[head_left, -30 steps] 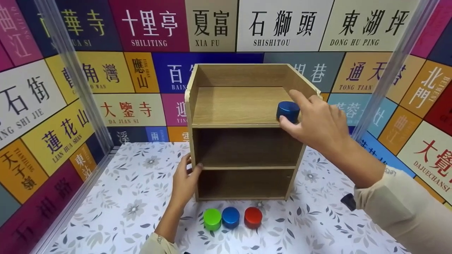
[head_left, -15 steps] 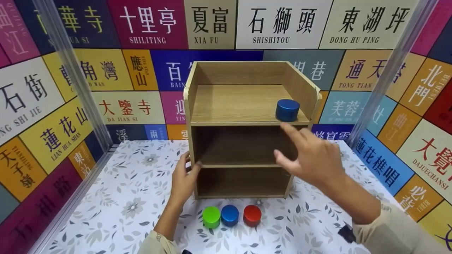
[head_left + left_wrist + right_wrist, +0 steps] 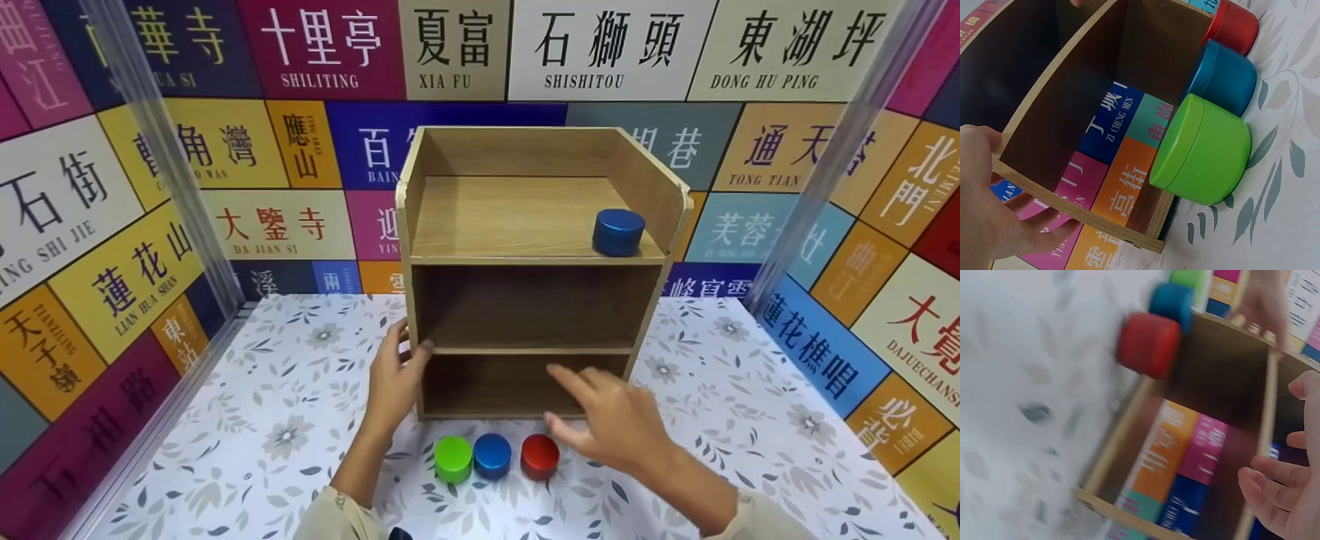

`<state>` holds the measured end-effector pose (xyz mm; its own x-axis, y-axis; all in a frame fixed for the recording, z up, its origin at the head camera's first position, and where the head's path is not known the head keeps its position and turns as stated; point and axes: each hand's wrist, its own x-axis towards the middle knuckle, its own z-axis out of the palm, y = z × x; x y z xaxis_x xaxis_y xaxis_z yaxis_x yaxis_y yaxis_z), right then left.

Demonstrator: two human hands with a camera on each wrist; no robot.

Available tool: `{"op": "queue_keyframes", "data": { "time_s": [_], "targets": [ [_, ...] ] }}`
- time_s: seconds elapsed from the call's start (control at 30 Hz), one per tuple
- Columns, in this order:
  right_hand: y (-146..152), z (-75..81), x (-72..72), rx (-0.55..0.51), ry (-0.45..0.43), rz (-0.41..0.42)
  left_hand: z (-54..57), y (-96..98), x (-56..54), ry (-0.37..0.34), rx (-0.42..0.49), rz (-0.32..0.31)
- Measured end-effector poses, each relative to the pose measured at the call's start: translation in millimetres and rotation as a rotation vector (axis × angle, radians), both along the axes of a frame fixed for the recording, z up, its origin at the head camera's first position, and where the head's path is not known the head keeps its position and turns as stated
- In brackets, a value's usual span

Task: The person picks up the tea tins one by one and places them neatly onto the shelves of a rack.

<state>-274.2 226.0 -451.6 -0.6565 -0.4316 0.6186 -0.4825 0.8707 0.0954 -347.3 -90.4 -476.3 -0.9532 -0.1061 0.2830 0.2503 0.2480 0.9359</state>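
Observation:
A small three-tier wooden shelf [image 3: 495,217] stands upright on the table. My left hand [image 3: 393,382] holds its left side panel, thumb over the front edge; the left wrist view shows the fingers along the outside. My right hand [image 3: 619,420] hovers with fingers spread and nothing in them, thumb close to a red round tin [image 3: 539,458]. Beside that tin in a row sit a blue tin [image 3: 492,457] and a lime-green tin [image 3: 1204,152] with a lid seam. Another blue tin [image 3: 618,232] rests at the right front of the top tier.
White floral cloth [image 3: 247,435] covers the table. Clear corner posts [image 3: 161,150] and walls printed with colourful Chinese place-name signs [image 3: 600,52] surround the shelf. The shelf's lower compartments have no back, and signs [image 3: 1129,169] show through in the left wrist view.
My right hand has let go of the blue tin on the top tier and moved down towards the red tin. My left hand stays on the shelf's side.

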Motion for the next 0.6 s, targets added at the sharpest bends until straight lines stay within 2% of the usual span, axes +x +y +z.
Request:
{"op": "queue_keyframes", "data": {
  "time_s": [0.2, 0.33, 0.47, 0.6],
  "targets": [
    [-6.7, -41.2, 3.2, 0.037, -0.031, 0.021, -0.3, -0.2, -1.2, 0.006, 0.005, 0.002],
    [-8.4, -62.1, 5.7, 0.067, -0.092, 0.03, -1.6, -0.5, -0.7, 0.007, -0.002, 0.011],
    [-9.5, -74.3, 7.5, 0.081, -0.177, 0.023, -2.3, -0.5, -0.4, 0.024, -0.021, 0.027],
    [-10.6, -79.6, 7.6, 0.085, -0.234, 0.012, -2.2, -0.3, -1.2, 0.037, -0.024, 0.032]
  ]
}}
